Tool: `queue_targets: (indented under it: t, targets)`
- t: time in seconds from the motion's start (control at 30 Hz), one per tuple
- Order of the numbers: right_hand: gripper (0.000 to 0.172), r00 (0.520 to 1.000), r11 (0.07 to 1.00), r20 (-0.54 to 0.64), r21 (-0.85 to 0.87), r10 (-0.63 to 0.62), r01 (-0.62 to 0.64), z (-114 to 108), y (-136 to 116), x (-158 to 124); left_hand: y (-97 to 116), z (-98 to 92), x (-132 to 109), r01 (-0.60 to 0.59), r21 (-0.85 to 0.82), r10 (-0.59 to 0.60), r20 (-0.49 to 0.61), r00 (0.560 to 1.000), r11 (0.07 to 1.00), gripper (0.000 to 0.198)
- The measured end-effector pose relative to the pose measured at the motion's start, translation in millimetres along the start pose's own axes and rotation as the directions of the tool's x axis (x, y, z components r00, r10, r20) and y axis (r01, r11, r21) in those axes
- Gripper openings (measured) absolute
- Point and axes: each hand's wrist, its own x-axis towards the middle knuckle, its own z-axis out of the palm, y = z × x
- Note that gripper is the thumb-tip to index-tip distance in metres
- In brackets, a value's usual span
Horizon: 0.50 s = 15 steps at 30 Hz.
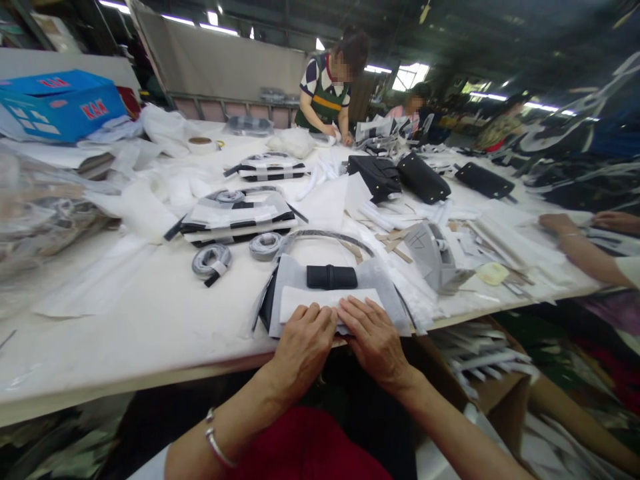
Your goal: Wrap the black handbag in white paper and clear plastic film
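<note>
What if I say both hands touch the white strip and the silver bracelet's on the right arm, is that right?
Not quite: the head view shows the silver bracelet on the left arm. The left hand and right hand do touch the white strip.

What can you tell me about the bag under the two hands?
The bag lies at the near edge of the white table, mostly covered by pale, translucent-looking wrapping. A black, leather-like piece with a central band shows, and a dark handle arches on the far side. A white sheet lies across its near part; the left hand and right hand both touch that sheet.
</note>
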Motion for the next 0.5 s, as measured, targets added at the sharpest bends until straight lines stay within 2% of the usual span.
queue_targets:
  t: [0.1,0.23,0.4,0.5]
  targets:
    - [0.04,1.0,1.0,-0.029,0.019,0.0,0.0,1.0,-0.1,-0.8,-1.3,5.2,-2.9,-0.012,-0.023,0.012,-0.006,1.0,1.0,0.021]
    - [0.037,0.999,0.999,-0.049,0.036,0.003,-0.001,1.3,-0.5,-1.0,-1.4,10.4,-2.9,-0.035,-0.008,0.035,-0.029,0.999,0.999,0.037]
    - [0.035,0.999,0.998,-0.021,0.053,0.027,-0.026,-0.5,-0.1,0.2,-0.5,10.3,7.2,-0.005,-0.014,0.007,0.142,0.99,1.0,0.039]
    - [0.041,0.999,0.996,0.008,0.076,0.043,-0.044,-2.0,1.2,0.7,-7.4,7.6,14.8,-0.032,-0.068,0.042,0.156,0.987,0.997,0.041]
